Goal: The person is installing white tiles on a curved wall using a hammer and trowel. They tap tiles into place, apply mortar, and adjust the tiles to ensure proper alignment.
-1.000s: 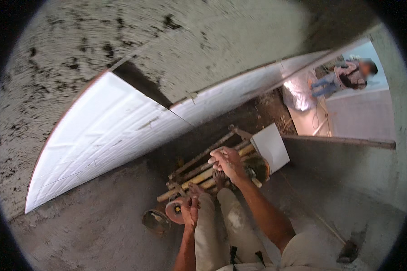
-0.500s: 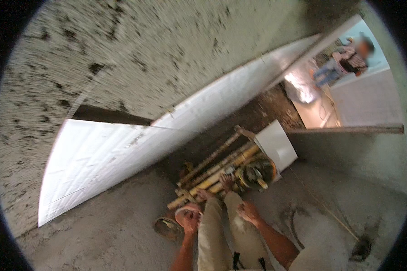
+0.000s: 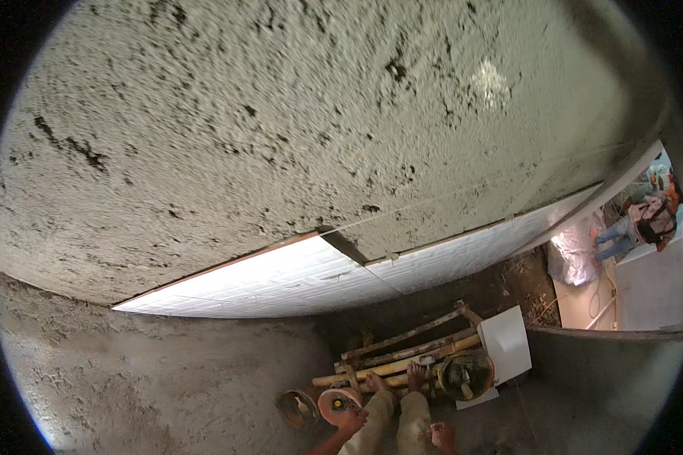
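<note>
At the bottom of the view my left hand grips the edge of a salmon-pink bowl. A small yellow and dark thing lies in that bowl, too small to name. My right hand is closed beside my right thigh; whether it holds something is hidden. My bare feet stand on a scaffold of wooden poles. Right of my feet sits a bucket with an orange rim, a tool handle sticking up inside. Another round container stands left of the bowl, with a light-handled tool in it.
A rough plastered wall fills the upper view. Below it run glossy white panels, with a dark step-shaped gap at their upper edge. A white square sheet lies at the scaffold's right end. Another person is at the far right.
My view has swung, so the wall fills more of it and the scaffold and my hands sit lower. The bowl's inside now shows. My left hand still grips it; my right hand stays closed.
</note>
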Action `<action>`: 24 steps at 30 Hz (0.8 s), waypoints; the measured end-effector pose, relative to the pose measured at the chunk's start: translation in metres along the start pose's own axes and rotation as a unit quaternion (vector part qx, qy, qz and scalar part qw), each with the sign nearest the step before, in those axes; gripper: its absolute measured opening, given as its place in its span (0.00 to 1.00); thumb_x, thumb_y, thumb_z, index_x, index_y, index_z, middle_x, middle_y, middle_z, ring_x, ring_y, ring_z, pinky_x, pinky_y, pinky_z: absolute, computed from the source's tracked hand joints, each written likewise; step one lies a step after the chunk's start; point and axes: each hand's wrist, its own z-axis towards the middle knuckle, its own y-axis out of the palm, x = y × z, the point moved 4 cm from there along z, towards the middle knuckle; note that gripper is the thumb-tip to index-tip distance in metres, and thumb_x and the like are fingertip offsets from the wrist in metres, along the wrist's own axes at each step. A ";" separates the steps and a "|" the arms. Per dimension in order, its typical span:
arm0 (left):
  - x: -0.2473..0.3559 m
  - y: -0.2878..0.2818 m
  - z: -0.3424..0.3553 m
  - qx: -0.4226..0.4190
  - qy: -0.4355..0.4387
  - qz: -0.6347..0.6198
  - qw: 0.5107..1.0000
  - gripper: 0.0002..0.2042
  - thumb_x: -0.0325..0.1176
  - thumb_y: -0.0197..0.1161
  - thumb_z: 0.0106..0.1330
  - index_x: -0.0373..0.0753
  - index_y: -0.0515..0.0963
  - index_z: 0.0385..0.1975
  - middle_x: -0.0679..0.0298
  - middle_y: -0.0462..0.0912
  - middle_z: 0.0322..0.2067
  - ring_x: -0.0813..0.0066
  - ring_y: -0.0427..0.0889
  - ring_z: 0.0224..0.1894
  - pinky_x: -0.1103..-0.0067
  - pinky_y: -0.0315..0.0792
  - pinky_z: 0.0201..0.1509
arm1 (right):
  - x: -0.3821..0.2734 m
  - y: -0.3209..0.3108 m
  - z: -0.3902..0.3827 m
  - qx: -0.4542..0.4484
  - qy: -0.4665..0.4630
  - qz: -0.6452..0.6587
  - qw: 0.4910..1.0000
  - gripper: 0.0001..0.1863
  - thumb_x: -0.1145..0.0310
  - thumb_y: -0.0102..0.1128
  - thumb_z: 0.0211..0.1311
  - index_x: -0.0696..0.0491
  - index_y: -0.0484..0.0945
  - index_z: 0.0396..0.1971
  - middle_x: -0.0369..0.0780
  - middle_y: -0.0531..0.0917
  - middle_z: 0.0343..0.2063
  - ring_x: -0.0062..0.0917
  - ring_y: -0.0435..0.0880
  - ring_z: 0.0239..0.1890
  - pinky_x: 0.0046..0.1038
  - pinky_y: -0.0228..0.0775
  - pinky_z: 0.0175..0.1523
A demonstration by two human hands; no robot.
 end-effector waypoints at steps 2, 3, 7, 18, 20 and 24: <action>-0.035 -0.015 -0.020 0.016 -0.071 -0.094 0.993 0.18 0.44 0.58 0.74 0.33 0.82 0.47 0.58 0.84 0.32 0.67 0.82 0.32 0.65 0.78 0.42 | 0.011 0.040 -0.026 0.017 -0.040 -0.186 0.982 0.17 0.57 0.56 0.73 0.58 0.77 0.46 0.48 0.82 0.41 0.40 0.84 0.40 0.47 0.79 0.49; -0.065 -0.035 -0.032 0.047 -0.068 -0.136 0.987 0.18 0.44 0.58 0.74 0.33 0.82 0.47 0.58 0.84 0.32 0.67 0.82 0.32 0.66 0.79 0.42 | 0.012 0.079 -0.039 0.013 -0.071 -0.268 0.961 0.18 0.56 0.53 0.74 0.57 0.77 0.45 0.48 0.83 0.41 0.39 0.85 0.41 0.46 0.80 0.49; -0.038 -0.015 -0.013 0.029 -0.050 -0.214 0.975 0.18 0.44 0.59 0.74 0.32 0.82 0.47 0.57 0.85 0.32 0.69 0.83 0.33 0.68 0.79 0.41 | -0.022 0.068 -0.059 0.044 -0.112 -0.249 0.961 0.15 0.59 0.56 0.72 0.57 0.78 0.43 0.46 0.83 0.39 0.37 0.85 0.41 0.45 0.80 0.49; 0.050 -0.062 -0.080 0.117 0.004 0.020 0.993 0.15 0.41 0.59 0.73 0.36 0.86 0.36 0.58 0.86 0.27 0.68 0.80 0.20 0.70 0.77 0.27 | -0.080 0.140 -0.089 -0.266 -0.049 0.312 0.911 0.09 0.68 0.65 0.67 0.57 0.78 0.38 0.41 0.81 0.32 0.31 0.81 0.37 0.38 0.77 0.44; 0.102 -0.030 -0.073 0.077 0.081 0.040 0.993 0.14 0.39 0.61 0.72 0.35 0.86 0.35 0.59 0.85 0.25 0.70 0.80 0.20 0.70 0.76 0.27 | -0.091 0.093 -0.063 -0.352 -0.101 0.388 0.846 0.09 0.67 0.65 0.68 0.57 0.77 0.36 0.41 0.80 0.32 0.30 0.80 0.35 0.38 0.75 0.42; 0.035 -0.088 -0.092 0.122 -0.017 0.004 0.992 0.14 0.40 0.62 0.72 0.34 0.84 0.41 0.55 0.85 0.26 0.69 0.80 0.21 0.71 0.77 0.27 | -0.065 0.177 -0.077 -0.242 -0.024 0.230 0.942 0.09 0.64 0.62 0.70 0.54 0.76 0.37 0.40 0.79 0.35 0.30 0.78 0.34 0.38 0.74 0.42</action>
